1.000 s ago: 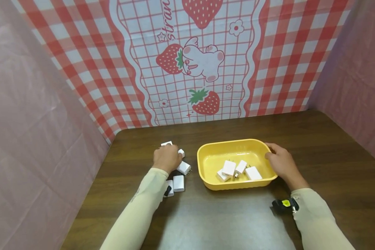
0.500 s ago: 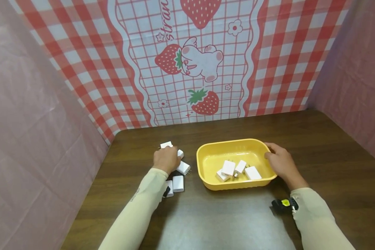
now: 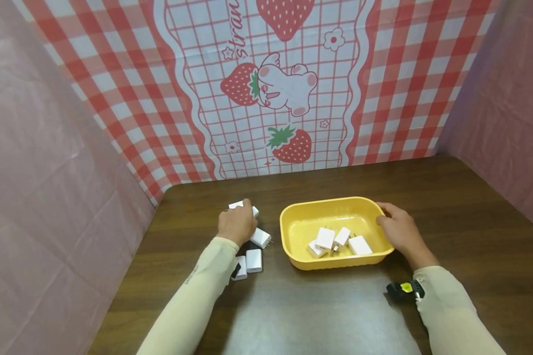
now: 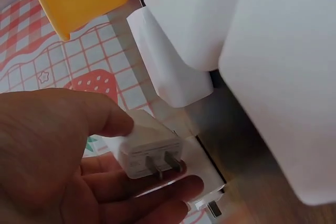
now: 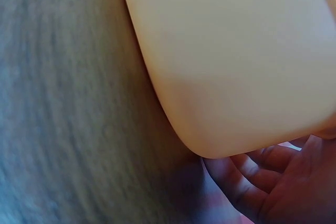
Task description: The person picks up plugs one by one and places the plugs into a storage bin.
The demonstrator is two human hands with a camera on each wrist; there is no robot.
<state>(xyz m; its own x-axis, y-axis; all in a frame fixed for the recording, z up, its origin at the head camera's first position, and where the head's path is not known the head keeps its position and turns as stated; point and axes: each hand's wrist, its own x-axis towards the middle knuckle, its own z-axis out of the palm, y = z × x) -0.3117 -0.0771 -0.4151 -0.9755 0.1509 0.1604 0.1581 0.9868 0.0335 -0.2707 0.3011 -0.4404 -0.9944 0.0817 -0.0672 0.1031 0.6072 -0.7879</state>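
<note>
Between its thumb and fingers, my left hand (image 3: 237, 224) pinches a white charger plug (image 4: 149, 148) whose two metal prongs show in the left wrist view. Another white charger (image 3: 236, 204) lies just beyond that hand. Closer to me, beside the wrist, are more white chargers, one with its prongs to the right (image 3: 261, 238) and one lying flat (image 3: 254, 260). My right hand (image 3: 401, 231) grips the right end of a yellow plastic bin (image 3: 317, 265), thumb over the rim and fingers outside. Several white chargers (image 3: 325, 238) lie in the bin.
The brown wooden table (image 3: 311, 310) carries everything. Behind it hangs a red-and-white checked cloth (image 3: 395, 98) with strawberries. Pink cloth walls (image 3: 62, 197) stand at both sides. A black wrist camera (image 3: 399, 292) sits by the right sleeve.
The small charger at my left fingers has come up off its place and is now pinched, shifted slightly away from me. The right hand and the bin stay put.
</note>
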